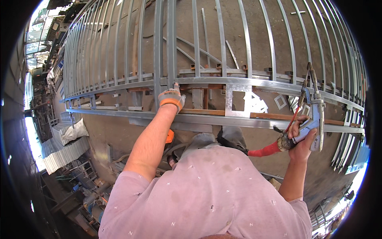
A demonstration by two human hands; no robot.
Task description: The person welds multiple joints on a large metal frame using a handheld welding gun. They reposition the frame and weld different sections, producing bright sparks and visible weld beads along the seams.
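Observation:
My left hand (172, 98), in a grey and orange work glove, reaches over the metal frame, its index finger extended to the horizontal rail (209, 80) near two close upright tubes (171, 44). Whether the fingertip touches the metal, I cannot tell. Bare, my right hand (303, 134) grips the handle of a welding gun (317, 119) whose narrow nozzle end points away from me over the rail. A red sleeved cable (264, 151) runs from the gun toward my body. Between the rails, right of my left hand, sits a galvanized plate with a square opening (229, 103).
Square cut plates (256, 103) lie on the floor beneath the frame. A lower rail (197, 119) crosses close to my legs. An orange object (170, 136) is beside my left leg. Stacked metal profiles (64, 152) stand at left, and more long strips (343, 152) lie at right.

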